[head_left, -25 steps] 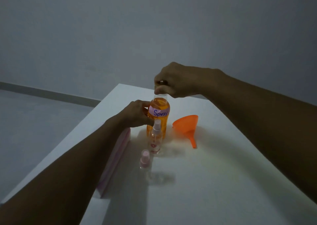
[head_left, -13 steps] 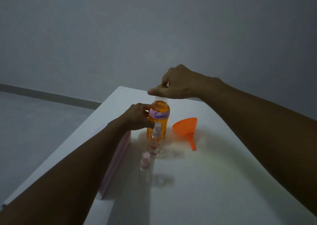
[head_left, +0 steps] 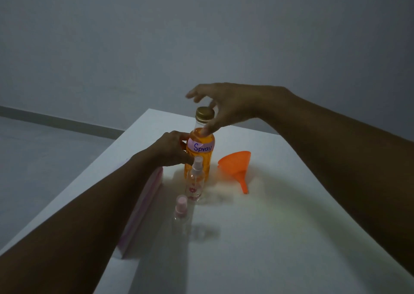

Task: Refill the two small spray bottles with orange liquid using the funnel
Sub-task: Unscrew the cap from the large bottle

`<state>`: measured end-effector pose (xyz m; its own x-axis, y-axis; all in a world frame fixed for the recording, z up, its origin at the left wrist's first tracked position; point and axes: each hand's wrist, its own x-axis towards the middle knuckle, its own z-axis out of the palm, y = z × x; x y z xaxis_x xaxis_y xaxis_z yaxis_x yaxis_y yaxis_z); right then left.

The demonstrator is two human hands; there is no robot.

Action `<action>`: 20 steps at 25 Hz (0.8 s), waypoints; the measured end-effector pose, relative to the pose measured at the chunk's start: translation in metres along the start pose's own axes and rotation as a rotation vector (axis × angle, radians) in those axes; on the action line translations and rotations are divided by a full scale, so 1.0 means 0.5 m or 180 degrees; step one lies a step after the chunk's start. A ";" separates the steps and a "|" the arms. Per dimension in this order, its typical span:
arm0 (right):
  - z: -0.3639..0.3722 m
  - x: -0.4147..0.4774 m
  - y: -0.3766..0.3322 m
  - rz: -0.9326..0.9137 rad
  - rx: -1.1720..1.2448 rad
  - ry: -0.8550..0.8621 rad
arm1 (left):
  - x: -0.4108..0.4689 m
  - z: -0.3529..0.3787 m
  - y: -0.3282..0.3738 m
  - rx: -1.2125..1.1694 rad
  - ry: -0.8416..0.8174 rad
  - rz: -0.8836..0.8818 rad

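Note:
A tall bottle of orange liquid [head_left: 199,159] with a pink "Spray" label stands upright on the white table [head_left: 268,237]. Its gold cap [head_left: 204,114] is on. My left hand [head_left: 171,150] grips the bottle's side. My right hand [head_left: 226,107] hovers just right of the cap with fingers spread, thumb near the neck. Two small clear spray bottles with pink tops stand in front: one [head_left: 195,182] right before the big bottle, a shorter one [head_left: 181,215] nearer me. An orange funnel [head_left: 237,166] lies on its side to the right.
A pink flat box [head_left: 143,208] lies along the table's left edge under my left forearm. The table's left edge drops to a grey floor. A grey wall stands behind.
My right hand has come off the gold cap and opened, moving slightly right and up, so the cap shows. My left hand stays on the bottle.

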<state>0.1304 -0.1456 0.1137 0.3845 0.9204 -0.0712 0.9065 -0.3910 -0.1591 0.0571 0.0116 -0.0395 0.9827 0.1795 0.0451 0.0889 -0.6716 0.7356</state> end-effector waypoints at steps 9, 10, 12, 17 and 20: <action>0.022 -0.002 -0.005 0.0242 -0.0020 0.0654 | -0.003 -0.003 0.007 0.0086 -0.0017 -0.0081; 0.019 -0.014 0.000 0.0212 0.0143 0.0775 | -0.004 -0.003 0.007 0.0077 -0.0022 -0.0089; 0.029 -0.043 0.011 0.0287 0.0550 0.1192 | -0.006 -0.001 0.006 0.0018 -0.0014 -0.0114; 0.189 -0.126 0.040 0.1105 0.1183 0.1974 | -0.016 0.006 0.006 -0.0028 0.0016 -0.0187; 0.307 -0.159 0.027 0.1331 0.1295 0.1606 | -0.019 0.005 0.005 -0.0055 0.0001 -0.0172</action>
<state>0.0850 -0.2245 -0.0341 0.8024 0.5477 0.2370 0.5704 -0.5872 -0.5743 0.0487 0.0063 -0.0400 0.9765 0.2155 0.0052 0.1391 -0.6484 0.7485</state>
